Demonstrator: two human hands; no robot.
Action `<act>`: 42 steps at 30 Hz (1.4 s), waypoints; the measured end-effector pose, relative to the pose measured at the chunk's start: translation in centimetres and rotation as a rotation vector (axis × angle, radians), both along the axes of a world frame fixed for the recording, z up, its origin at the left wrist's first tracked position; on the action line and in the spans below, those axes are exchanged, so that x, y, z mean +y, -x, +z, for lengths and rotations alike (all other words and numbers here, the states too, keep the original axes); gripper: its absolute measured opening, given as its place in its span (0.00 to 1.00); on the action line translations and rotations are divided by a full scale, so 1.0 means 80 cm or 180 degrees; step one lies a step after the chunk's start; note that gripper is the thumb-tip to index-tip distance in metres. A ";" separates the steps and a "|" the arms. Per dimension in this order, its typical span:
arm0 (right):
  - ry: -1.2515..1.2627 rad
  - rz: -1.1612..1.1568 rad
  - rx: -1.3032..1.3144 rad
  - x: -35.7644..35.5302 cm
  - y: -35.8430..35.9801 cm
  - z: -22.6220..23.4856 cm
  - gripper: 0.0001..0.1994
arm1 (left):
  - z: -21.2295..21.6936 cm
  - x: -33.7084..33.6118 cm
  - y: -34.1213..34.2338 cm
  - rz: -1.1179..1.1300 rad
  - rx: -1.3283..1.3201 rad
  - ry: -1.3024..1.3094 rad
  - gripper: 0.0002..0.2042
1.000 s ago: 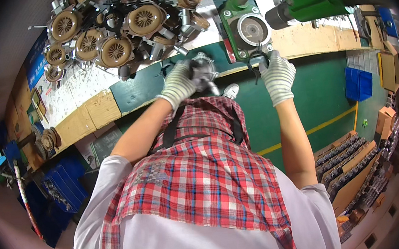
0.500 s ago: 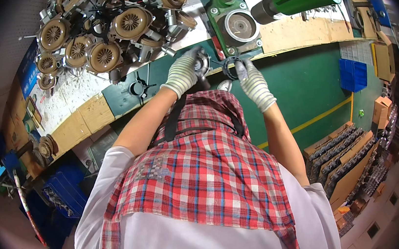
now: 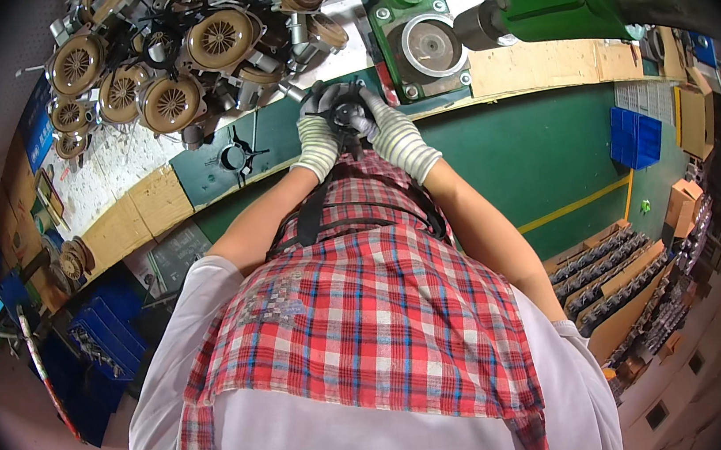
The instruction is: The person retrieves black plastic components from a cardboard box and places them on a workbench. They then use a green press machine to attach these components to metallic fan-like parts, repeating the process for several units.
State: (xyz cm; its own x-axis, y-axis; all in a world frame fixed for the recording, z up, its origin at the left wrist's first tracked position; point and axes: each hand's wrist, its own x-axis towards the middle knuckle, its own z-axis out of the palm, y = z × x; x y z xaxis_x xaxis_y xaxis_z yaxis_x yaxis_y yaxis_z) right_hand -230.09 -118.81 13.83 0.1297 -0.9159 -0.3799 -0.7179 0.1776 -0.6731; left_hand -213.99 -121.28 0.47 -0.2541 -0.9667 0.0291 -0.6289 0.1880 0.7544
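My left hand (image 3: 317, 134), in a striped white glove with grey fingers, grips the left side of a small round metal housing (image 3: 352, 141) at the bench edge, just above the apron. A black plastic ring with arms (image 3: 348, 113) sits against the top of the housing. My right hand (image 3: 397, 138), gloved alike, closes on this ring from the right. The fingers partly cover both parts, so how far they fit together is hidden. A similar black ring with arms (image 3: 235, 157) lies on the green mat left of my hands.
Brown round blower assemblies (image 3: 219, 41) with metal pipes are heaped at the back left. A green press (image 3: 429, 44) with a round plate stands right of my hands. Cardboard (image 3: 547, 66) covers the bench further right. A blue bin (image 3: 635, 136) is beyond the green floor.
My right hand has moved left with the black ring and brought it onto the housing in my left hand. My hands were apart before.
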 end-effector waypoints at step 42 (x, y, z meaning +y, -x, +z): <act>-0.0143 0.1038 0.0831 -0.057 -0.027 0.035 0.32 | 0.002 -0.011 -0.001 0.1032 0.2441 -0.2876 0.18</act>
